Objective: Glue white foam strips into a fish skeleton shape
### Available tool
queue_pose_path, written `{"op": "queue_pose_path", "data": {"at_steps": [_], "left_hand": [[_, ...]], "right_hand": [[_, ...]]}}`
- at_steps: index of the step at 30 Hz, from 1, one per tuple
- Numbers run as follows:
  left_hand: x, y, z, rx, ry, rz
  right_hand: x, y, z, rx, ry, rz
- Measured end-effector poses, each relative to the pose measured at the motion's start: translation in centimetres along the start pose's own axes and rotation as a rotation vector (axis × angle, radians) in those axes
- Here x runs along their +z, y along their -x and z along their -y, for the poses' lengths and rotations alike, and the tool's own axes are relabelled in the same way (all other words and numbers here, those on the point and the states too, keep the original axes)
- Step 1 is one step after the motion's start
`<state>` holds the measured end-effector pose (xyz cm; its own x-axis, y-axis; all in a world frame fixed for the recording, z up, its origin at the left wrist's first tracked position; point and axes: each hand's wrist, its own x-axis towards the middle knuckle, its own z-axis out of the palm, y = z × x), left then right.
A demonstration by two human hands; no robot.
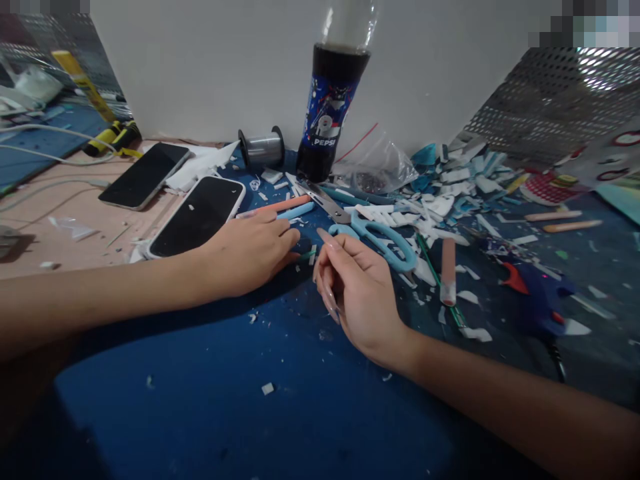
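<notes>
My left hand (250,257) lies knuckles-up on the blue mat (210,393), fingers together and tips touching the mat beside a thin green strip (307,255). My right hand (357,290) rests on its edge just to the right, fingers curled inward with long nails showing. I cannot see anything inside the curl. Blue-handled scissors (383,239) lie just beyond the right hand. An orange stick (280,205) and a light blue stick (296,211) lie just past the left fingertips.
Two dark phones (197,215) (145,175) lie at the left. A Pepsi bottle (333,100) and a wire spool (261,148) stand at the back. Several white and blue scraps (450,193) litter the right, beside a blue glue gun (537,293), a pink stick (448,263) and a plastic bag (380,167).
</notes>
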<state>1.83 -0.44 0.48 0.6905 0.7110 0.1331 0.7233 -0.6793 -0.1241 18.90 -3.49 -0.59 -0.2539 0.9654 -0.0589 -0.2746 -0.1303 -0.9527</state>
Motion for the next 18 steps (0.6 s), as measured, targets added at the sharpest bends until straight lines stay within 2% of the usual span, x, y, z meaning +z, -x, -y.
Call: {"op": "queue_pose_path", "data": {"at_steps": [9,18], "left_hand": [[-1.2,-0.5,-1.4,-0.076,-0.038,0.249],[-1.3,-0.6,-1.1,0.004,0.008,0.27]], "right_hand": [[-0.1,0.2,0.3,0.007,0.038,-0.005],[0.1,0.2,0.4,0.027,0.048,-0.019]]}}
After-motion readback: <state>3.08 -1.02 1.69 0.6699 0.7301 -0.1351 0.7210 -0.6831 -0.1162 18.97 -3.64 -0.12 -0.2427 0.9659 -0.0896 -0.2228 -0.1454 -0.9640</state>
